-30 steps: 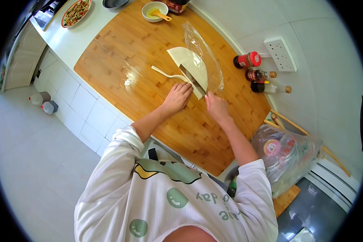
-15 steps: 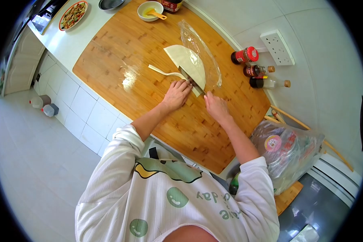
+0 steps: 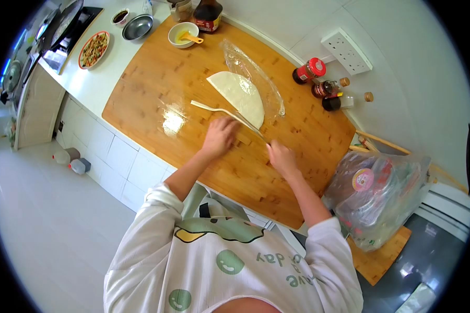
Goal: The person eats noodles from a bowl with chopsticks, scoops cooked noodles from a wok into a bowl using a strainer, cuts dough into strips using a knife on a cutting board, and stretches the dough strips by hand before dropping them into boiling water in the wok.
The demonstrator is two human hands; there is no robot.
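My right hand grips the handle of a knife, whose blade lies along the straight cut edge of a half-round dough sheet. A thin dough strip runs from the left toward the blade. My left hand is beside the strip's near side, blurred by motion, so its fingers cannot be made out. Behind the dough, crumpled clear plastic film lies on the wooden board.
At the board's far edge are a white bowl with a yellow-handled utensil and a dark bottle. Several seasoning bottles stand by the wall. A plastic bag is at the right, a food plate at the far left.
My left hand has pulled back a little from the dough and blade. The knife blade now appears narrower and more upright. The view has shifted, showing more of the counter and stove.
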